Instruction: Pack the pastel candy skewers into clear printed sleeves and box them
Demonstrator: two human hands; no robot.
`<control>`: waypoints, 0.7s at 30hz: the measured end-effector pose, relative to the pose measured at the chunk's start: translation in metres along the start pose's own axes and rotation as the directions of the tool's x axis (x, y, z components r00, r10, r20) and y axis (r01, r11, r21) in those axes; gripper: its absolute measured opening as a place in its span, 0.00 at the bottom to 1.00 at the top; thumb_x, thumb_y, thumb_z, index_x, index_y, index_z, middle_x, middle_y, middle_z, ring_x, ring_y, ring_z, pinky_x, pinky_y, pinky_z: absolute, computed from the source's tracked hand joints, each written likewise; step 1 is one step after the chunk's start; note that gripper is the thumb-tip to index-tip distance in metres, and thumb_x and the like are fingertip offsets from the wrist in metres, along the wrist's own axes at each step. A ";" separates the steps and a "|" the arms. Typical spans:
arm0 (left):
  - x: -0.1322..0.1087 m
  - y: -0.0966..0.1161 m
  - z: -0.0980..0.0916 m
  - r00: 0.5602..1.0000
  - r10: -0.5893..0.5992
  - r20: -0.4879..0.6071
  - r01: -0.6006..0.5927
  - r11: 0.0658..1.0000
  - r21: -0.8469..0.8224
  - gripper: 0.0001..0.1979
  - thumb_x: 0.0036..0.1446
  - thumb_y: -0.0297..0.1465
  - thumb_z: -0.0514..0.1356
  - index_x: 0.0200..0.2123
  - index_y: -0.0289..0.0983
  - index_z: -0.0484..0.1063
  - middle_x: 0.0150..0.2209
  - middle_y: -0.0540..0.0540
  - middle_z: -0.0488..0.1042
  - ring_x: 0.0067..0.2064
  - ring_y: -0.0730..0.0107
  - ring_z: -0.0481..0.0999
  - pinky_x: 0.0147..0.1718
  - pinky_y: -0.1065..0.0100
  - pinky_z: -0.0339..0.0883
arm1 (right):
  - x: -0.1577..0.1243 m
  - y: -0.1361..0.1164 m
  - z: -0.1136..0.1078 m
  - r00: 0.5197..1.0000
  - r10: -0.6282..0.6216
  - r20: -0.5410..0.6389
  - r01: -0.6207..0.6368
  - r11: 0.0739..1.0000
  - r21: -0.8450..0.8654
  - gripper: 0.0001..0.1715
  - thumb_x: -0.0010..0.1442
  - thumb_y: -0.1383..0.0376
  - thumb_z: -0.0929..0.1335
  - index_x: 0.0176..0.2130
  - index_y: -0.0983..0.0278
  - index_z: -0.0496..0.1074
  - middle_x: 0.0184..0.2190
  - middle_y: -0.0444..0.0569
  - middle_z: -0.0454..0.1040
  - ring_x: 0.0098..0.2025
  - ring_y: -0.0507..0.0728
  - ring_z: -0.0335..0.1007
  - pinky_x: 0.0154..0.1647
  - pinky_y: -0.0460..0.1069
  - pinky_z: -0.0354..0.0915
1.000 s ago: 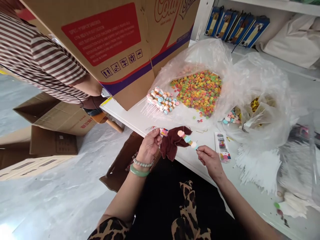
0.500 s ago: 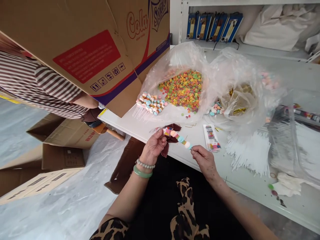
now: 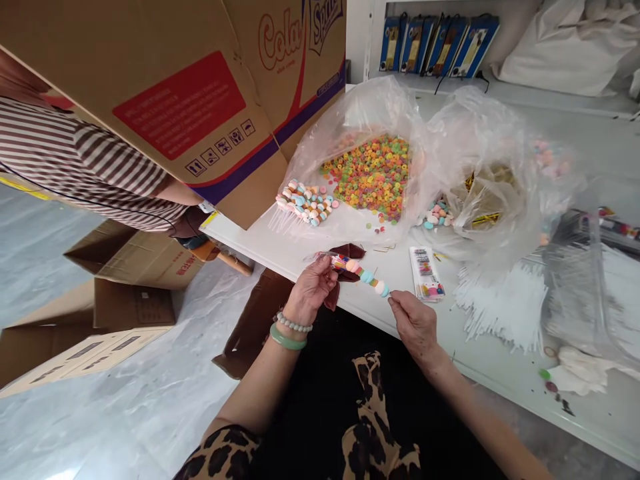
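Note:
My left hand is closed on the open end of a small clear wrapper with a printed strip. My right hand pinches the lower end of a candy skewer strung with pastel discs, whose upper end meets the wrapper at my left fingers. Both hands hover over the front edge of the white table, above a dark red cloth. A pile of finished candy skewers lies further back on clear plastic.
An open plastic bag holds colourful candy rings; a second bag holds pastel candies and gold packets. White sticks and a filled wrapper lie to the right. A large carton and a person in a striped shirt are on the left.
The skewer's top end has travelled left from over the cloth to the wrapper in my left hand. The view has shifted slightly.

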State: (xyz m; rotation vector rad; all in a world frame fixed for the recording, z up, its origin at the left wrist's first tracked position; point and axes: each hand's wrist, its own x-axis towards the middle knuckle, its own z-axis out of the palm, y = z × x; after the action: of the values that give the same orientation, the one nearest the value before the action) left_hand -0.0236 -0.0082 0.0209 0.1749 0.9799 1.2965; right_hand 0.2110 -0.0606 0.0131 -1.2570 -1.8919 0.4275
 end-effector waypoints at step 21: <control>0.000 -0.002 -0.002 0.995 -0.095 -0.031 0.094 0.995 -0.021 0.07 0.50 0.29 0.67 0.32 0.35 0.73 0.27 0.48 0.76 0.21 0.78 0.70 0.18 0.76 0.61 | -0.004 -0.002 0.006 0.986 -0.166 0.011 0.158 0.913 -0.376 0.13 0.63 0.71 0.61 0.35 0.62 0.74 0.21 0.46 0.69 0.25 0.53 0.62 0.28 0.49 0.54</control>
State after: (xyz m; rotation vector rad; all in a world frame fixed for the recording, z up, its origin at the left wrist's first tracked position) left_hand -0.0230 -0.0098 0.0187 0.0918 0.9910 1.2252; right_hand 0.2061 -0.0639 0.0086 -1.3223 -2.1062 -0.0434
